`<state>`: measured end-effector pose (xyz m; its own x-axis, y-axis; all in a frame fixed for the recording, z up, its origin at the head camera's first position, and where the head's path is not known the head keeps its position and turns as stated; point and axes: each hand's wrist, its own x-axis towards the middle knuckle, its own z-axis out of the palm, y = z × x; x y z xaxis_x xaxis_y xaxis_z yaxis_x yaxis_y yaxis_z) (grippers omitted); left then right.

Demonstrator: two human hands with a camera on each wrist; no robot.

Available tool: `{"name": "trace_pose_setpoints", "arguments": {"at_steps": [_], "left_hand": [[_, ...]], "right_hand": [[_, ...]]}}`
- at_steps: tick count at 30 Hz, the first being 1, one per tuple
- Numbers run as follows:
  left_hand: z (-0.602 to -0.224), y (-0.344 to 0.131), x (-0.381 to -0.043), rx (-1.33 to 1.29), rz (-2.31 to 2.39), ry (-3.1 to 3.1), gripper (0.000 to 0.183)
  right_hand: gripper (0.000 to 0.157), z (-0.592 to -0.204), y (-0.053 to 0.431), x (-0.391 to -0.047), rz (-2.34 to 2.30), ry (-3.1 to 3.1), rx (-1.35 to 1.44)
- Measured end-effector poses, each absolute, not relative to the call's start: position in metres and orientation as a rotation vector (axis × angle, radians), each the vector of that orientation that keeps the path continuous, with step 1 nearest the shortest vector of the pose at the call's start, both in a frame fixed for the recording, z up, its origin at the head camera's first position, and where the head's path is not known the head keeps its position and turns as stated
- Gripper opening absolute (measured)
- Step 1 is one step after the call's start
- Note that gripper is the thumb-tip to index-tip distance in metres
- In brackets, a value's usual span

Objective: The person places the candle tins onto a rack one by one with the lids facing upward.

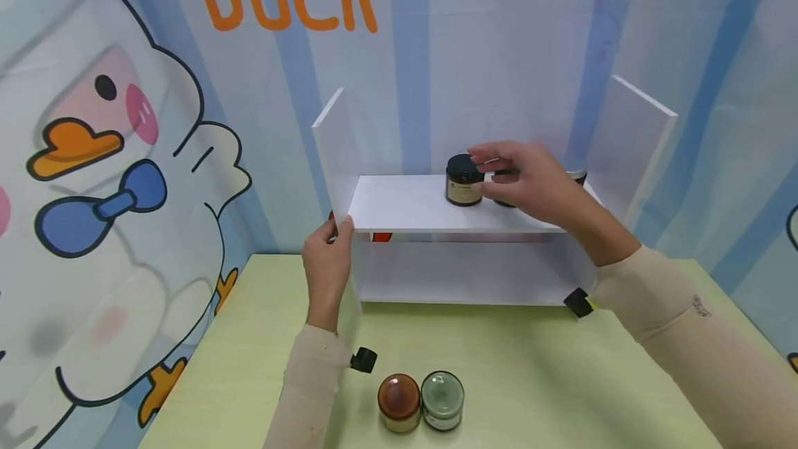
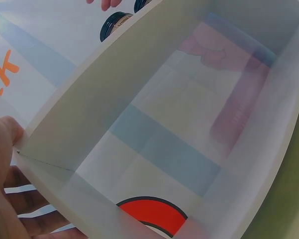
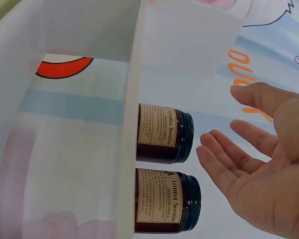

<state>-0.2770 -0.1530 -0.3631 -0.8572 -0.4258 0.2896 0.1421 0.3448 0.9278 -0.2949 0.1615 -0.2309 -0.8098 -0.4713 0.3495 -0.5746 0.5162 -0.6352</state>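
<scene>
At the left end of the white two-tier shelf (image 1: 461, 217), my left hand (image 1: 327, 262) grips the side panel, thumb at its front edge and fingers behind it. My right hand (image 1: 530, 179) is above the upper board, fingers spread and apart from the jars in the right wrist view. Below its fingertips stands a scented candle jar (image 3: 159, 133) of dark brown glass with a black lid and cream label. A matching candle jar (image 3: 164, 201) stands beside it. In the head view, my right hand partly covers one dark jar (image 1: 505, 177).
Another jar (image 1: 578, 176) shows partly behind my right wrist on the upper board. On the yellow-green table (image 1: 249, 366), an amber jar (image 1: 399, 402) and a green glass jar (image 1: 442, 399) stand side by side in front. A printed duck curtain (image 1: 499, 33) hangs behind the shelf.
</scene>
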Motion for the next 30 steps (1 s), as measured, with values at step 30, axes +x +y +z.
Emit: {"name": "trace_pose_setpoints", "arguments": {"at_steps": [30], "left_hand": [[-0.364,-0.152,-0.276,0.237,-1.546,-2.129,0.044]], "right_hand": [[0.055,-0.306,0.177,-0.225,1.183,-2.664,1.032]]}}
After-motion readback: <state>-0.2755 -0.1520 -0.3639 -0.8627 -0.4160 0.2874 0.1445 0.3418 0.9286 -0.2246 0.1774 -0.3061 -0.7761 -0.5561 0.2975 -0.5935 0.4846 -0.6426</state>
